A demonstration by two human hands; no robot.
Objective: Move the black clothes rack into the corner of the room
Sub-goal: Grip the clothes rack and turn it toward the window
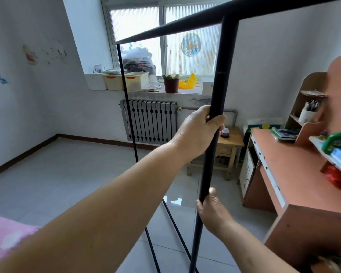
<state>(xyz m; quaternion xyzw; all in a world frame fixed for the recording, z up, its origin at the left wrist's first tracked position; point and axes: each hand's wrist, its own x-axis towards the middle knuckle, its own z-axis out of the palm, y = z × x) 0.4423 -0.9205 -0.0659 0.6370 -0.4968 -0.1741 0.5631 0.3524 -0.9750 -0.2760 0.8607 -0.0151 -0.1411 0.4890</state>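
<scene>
The black clothes rack [220, 62] is a bare metal frame right in front of me, with no clothes on it. Its near upright runs from the top bar down to the floor. My left hand [197, 131] is closed around that upright at mid height. My right hand [211, 209] grips the same upright lower down. The far thin upright stands in front of the radiator, and thin base bars run along the tiles below. The room's corner [56, 133] lies at the far left, where the left wall meets the window wall.
A grey radiator [152, 123] hangs under the cluttered windowsill. A small wooden stool [226, 146] stands right of it. An orange desk [283, 174] with shelves fills the right side. A pink bed edge [6, 235] is at the lower left. Grey floor tiles stretch toward the corner.
</scene>
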